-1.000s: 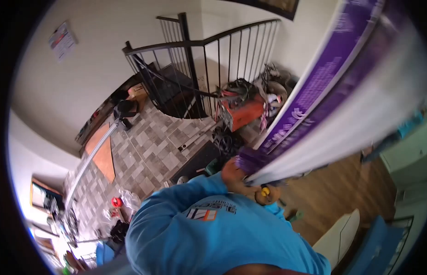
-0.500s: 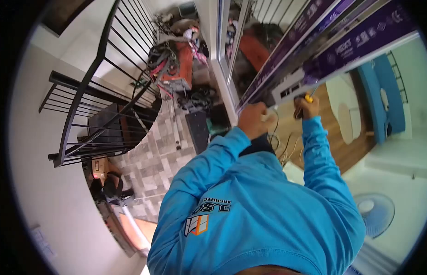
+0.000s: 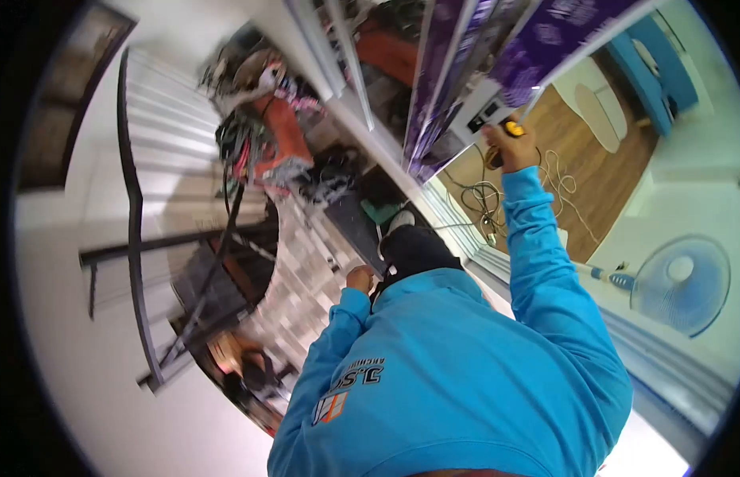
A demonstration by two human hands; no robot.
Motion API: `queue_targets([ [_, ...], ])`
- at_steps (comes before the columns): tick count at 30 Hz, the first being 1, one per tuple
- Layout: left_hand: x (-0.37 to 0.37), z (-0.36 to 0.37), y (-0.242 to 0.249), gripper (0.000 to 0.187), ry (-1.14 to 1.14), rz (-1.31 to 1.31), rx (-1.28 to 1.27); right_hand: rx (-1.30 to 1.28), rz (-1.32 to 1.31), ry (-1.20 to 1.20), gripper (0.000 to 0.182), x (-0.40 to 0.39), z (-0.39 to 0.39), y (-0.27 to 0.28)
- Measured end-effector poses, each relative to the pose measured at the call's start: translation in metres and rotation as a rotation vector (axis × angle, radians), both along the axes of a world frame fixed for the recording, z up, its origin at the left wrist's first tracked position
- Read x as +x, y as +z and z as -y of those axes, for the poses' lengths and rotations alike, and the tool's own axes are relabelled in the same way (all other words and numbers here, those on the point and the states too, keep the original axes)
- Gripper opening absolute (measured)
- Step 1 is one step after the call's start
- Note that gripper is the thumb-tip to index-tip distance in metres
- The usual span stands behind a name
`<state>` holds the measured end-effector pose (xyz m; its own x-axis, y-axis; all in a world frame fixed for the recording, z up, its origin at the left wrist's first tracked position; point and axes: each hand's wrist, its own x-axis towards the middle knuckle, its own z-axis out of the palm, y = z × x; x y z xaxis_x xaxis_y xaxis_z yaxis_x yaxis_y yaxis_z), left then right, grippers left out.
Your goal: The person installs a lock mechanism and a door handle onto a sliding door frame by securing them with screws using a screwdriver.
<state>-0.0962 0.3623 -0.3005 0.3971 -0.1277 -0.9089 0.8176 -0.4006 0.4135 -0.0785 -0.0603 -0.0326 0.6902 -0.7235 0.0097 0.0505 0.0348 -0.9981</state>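
My right hand (image 3: 515,148) is closed round a screwdriver with a yellow-and-black handle (image 3: 513,128). It is right beside a pale panel with dark rectangular cutouts (image 3: 485,116), set in the frame wrapped in purple printed film (image 3: 557,33). A dark brown item (image 3: 493,158) shows at the palm side of this hand. Low by my dark trousers (image 3: 418,253), my left hand (image 3: 360,278) hangs near my hip, its fingers blurred and partly hidden.
Black and white cables (image 3: 485,203) lie on the wooden floor beyond the sliding track. A standing fan (image 3: 680,282) is at the right. Tools and cords are heaped on an orange bench (image 3: 286,131). Black stair railing (image 3: 131,183) rises at the left.
My left hand has dropped from beside the purple-wrapped frame down to my hip. My right hand stays by the frame with the screwdriver. The view has turned and shifted.
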Motion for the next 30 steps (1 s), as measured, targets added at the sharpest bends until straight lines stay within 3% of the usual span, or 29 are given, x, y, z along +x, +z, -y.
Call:
queue_targets([
  [2,0.051,0.039,0.071,0.018,0.122,0.139,-0.208,0.061,0.054,-0.002,0.044,0.000,0.002,-0.007],
  [3,0.073,0.053,0.091,0.018,0.071,0.162,-0.209,0.114,0.076,-0.034,0.048,0.001,-0.003,-0.004],
  [7,0.141,0.133,0.177,0.020,-0.445,0.307,-0.584,0.192,0.160,-0.098,0.058,0.002,-0.014,-0.011],
  [11,0.156,0.219,0.269,0.022,-0.767,0.415,-0.666,0.242,0.243,-0.144,0.063,0.007,-0.015,-0.015],
  [13,0.156,0.237,0.279,0.023,-0.848,0.377,-0.715,0.253,0.250,-0.151,0.066,0.004,-0.020,-0.012],
  [15,0.157,0.251,0.283,0.022,-0.783,0.154,-0.875,0.285,0.283,-0.162,0.065,0.003,-0.023,-0.011],
  [17,0.158,0.256,0.285,0.022,-0.756,0.090,-0.851,0.306,0.349,-0.157,0.066,0.003,-0.026,-0.009],
  [20,0.172,0.252,0.263,0.022,-0.723,-0.051,-0.805,0.341,0.240,-0.199,0.063,-0.006,-0.032,-0.005],
  [22,0.184,0.253,0.254,0.020,-0.701,-0.149,-0.816,0.326,0.202,-0.330,0.064,-0.001,-0.040,-0.002],
  [30,0.210,0.272,0.290,0.020,-0.913,-0.023,-0.700,0.490,0.322,-0.562,0.061,0.026,-0.042,-0.017],
])
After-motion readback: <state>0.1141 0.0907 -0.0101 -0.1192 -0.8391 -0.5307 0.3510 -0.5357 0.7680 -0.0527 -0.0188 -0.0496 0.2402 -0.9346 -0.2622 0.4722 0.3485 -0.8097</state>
